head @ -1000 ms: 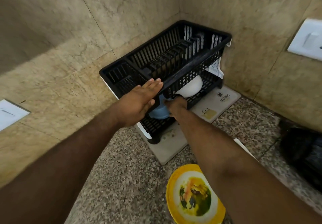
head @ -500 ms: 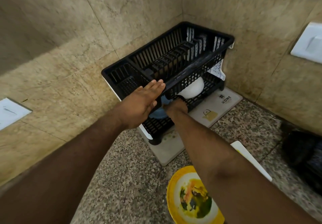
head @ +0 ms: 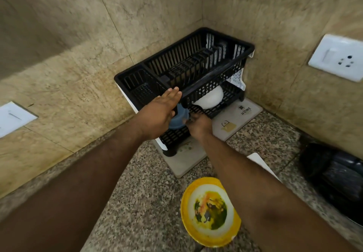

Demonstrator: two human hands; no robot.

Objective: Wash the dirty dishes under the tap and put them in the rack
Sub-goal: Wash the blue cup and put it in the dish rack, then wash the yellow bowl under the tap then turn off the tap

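A black two-tier dish rack (head: 198, 71) stands in the wall corner on a pale mat (head: 235, 122). Its lower tier holds a white bowl (head: 210, 98) and a blue bowl (head: 177, 121) to the left of it. My left hand (head: 159, 112) lies flat with straight fingers against the front rim of the upper tier. My right hand (head: 198, 124) reaches into the lower tier and holds the blue bowl's edge; its fingertips are hidden. A dirty yellow plate (head: 210, 211) with green and orange smears lies on the counter beneath my right forearm.
The speckled granite counter (head: 141, 202) runs to tiled walls on two sides. A black bag (head: 334, 175) sits at the right. A white board edge (head: 257, 159) shows beside my right forearm. A white wall socket (head: 337, 57) is at the right.
Both hands stay at the rack. My right hand has drawn back slightly at the blue bowl. The view has shifted a little, showing more of the socket.
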